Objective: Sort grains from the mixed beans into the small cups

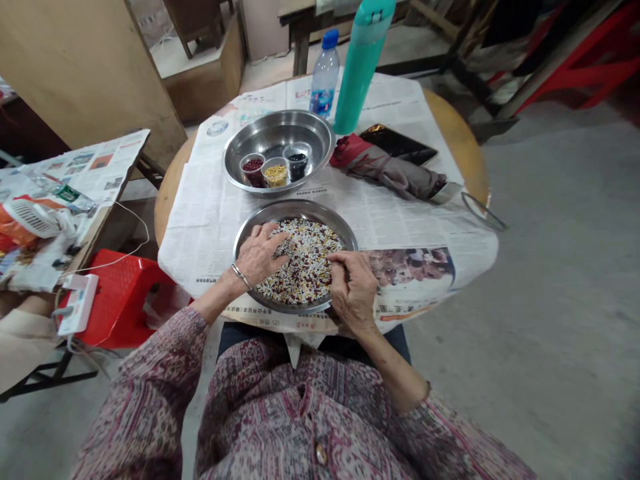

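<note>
A steel pan (250, 233) near the table's front edge holds a layer of mixed grains and beans (307, 260), white, red and yellow. My left hand (260, 253) lies flat on the left part of the mix, fingers spread over it. My right hand (353, 283) rests on the pan's right rim with its fingertips pinched together in the mix; what they pinch is too small to tell. Behind it a second steel pan (310, 130) holds three small cups: red beans (253, 167), yellow grains (275, 175) and black beans (297, 162).
Newspaper (210, 207) covers the round table. A teal flask (359, 67), a water bottle (324, 77), a folded cloth (385, 170) and a dark phone (400, 143) lie at the back. A red stool (120, 293) and a cluttered side table (60, 193) stand left.
</note>
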The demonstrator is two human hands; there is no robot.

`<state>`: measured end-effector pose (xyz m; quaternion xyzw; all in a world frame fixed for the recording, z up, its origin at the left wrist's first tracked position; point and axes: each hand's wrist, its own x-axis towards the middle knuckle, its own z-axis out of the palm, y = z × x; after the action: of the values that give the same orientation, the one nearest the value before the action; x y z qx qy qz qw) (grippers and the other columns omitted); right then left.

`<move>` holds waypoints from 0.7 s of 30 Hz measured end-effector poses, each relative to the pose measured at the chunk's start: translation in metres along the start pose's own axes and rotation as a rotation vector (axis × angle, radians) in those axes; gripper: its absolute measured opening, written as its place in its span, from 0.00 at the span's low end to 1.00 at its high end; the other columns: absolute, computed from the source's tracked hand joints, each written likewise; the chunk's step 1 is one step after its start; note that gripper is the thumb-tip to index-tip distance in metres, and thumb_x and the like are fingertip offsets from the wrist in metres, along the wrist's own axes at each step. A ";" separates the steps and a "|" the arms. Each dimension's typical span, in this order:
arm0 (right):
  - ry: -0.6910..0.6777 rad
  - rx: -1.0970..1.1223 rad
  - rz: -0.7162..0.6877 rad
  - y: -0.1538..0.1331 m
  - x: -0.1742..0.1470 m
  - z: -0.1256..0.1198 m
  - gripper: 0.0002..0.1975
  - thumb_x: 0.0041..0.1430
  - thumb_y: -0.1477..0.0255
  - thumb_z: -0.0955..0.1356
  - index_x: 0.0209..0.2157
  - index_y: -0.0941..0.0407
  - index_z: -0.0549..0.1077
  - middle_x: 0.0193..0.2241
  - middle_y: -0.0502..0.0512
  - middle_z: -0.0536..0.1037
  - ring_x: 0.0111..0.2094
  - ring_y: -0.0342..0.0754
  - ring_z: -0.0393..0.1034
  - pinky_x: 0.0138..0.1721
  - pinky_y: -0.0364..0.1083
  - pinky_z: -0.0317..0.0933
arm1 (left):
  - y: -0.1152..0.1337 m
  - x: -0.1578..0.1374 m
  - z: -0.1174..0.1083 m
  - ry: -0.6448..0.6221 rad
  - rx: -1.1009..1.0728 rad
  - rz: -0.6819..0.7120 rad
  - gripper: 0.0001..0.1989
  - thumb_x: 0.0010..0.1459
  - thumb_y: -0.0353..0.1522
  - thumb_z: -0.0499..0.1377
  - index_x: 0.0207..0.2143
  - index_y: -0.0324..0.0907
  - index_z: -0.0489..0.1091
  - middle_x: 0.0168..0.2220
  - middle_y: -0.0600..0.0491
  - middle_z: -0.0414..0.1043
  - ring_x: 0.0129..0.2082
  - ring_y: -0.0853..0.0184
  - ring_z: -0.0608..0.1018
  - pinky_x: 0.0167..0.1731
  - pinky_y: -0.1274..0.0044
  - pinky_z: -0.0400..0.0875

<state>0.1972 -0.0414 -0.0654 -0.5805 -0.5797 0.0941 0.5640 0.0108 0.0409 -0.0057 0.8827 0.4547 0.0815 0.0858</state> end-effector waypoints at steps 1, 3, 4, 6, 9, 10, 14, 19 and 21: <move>0.001 0.001 -0.002 0.000 0.000 0.000 0.09 0.62 0.76 0.61 0.35 0.53 0.72 0.32 0.53 0.76 0.38 0.50 0.68 0.42 0.51 0.64 | -0.002 0.000 -0.001 -0.008 0.019 -0.039 0.25 0.54 0.37 0.65 0.54 0.45 0.67 0.58 0.45 0.61 0.56 0.54 0.64 0.54 0.59 0.67; 0.003 0.005 -0.002 -0.001 0.000 0.000 0.09 0.62 0.76 0.62 0.35 0.53 0.72 0.32 0.53 0.76 0.38 0.50 0.69 0.43 0.51 0.64 | -0.005 0.000 -0.002 -0.037 0.019 -0.089 0.29 0.51 0.39 0.67 0.55 0.45 0.67 0.56 0.45 0.62 0.55 0.52 0.65 0.52 0.59 0.68; 0.005 0.007 0.000 -0.001 0.000 0.000 0.09 0.62 0.76 0.62 0.34 0.53 0.73 0.32 0.53 0.76 0.38 0.50 0.69 0.43 0.51 0.64 | -0.005 0.001 -0.001 -0.048 -0.006 -0.098 0.26 0.52 0.38 0.67 0.53 0.45 0.68 0.53 0.45 0.63 0.53 0.54 0.67 0.51 0.61 0.69; 0.006 0.008 0.007 -0.001 0.000 0.000 0.09 0.61 0.75 0.62 0.34 0.53 0.73 0.32 0.53 0.76 0.38 0.50 0.69 0.43 0.52 0.64 | -0.003 0.003 0.002 -0.060 -0.083 -0.090 0.15 0.56 0.33 0.63 0.47 0.44 0.72 0.46 0.48 0.67 0.47 0.60 0.71 0.49 0.66 0.70; 0.006 0.002 0.011 0.000 0.000 0.000 0.09 0.61 0.75 0.62 0.34 0.53 0.73 0.32 0.53 0.76 0.38 0.50 0.69 0.43 0.51 0.64 | 0.009 0.007 0.007 -0.098 -0.209 -0.031 0.09 0.57 0.24 0.57 0.38 0.41 0.74 0.38 0.51 0.70 0.38 0.67 0.73 0.45 0.71 0.71; 0.006 0.000 0.014 0.000 -0.001 0.000 0.09 0.61 0.75 0.62 0.35 0.53 0.73 0.32 0.53 0.76 0.38 0.50 0.69 0.43 0.51 0.64 | 0.014 0.007 0.008 -0.121 -0.243 0.007 0.10 0.56 0.22 0.56 0.37 0.40 0.74 0.36 0.52 0.70 0.37 0.68 0.73 0.44 0.72 0.71; 0.015 0.000 0.031 -0.001 -0.001 0.000 0.09 0.63 0.74 0.61 0.37 0.54 0.72 0.35 0.55 0.76 0.40 0.50 0.69 0.44 0.51 0.64 | 0.034 0.000 0.009 -0.223 -0.324 0.224 0.10 0.57 0.22 0.55 0.39 0.41 0.73 0.38 0.51 0.72 0.41 0.67 0.74 0.46 0.72 0.70; 0.014 0.001 0.037 -0.001 -0.001 0.000 0.09 0.63 0.73 0.60 0.37 0.53 0.72 0.34 0.55 0.76 0.39 0.50 0.69 0.44 0.52 0.63 | 0.045 0.001 0.016 -0.237 -0.182 0.452 0.13 0.60 0.24 0.54 0.44 0.43 0.72 0.52 0.48 0.69 0.52 0.63 0.69 0.56 0.68 0.64; 0.010 0.005 0.025 -0.001 -0.001 0.000 0.09 0.63 0.73 0.60 0.37 0.53 0.72 0.34 0.55 0.76 0.39 0.50 0.69 0.44 0.52 0.63 | 0.044 0.008 0.020 -0.198 -0.091 0.447 0.13 0.61 0.27 0.55 0.47 0.45 0.72 0.57 0.48 0.66 0.56 0.59 0.65 0.57 0.63 0.62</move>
<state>0.1966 -0.0425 -0.0647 -0.5868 -0.5691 0.0997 0.5673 0.0545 0.0206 -0.0143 0.9602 0.2336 0.0318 0.1496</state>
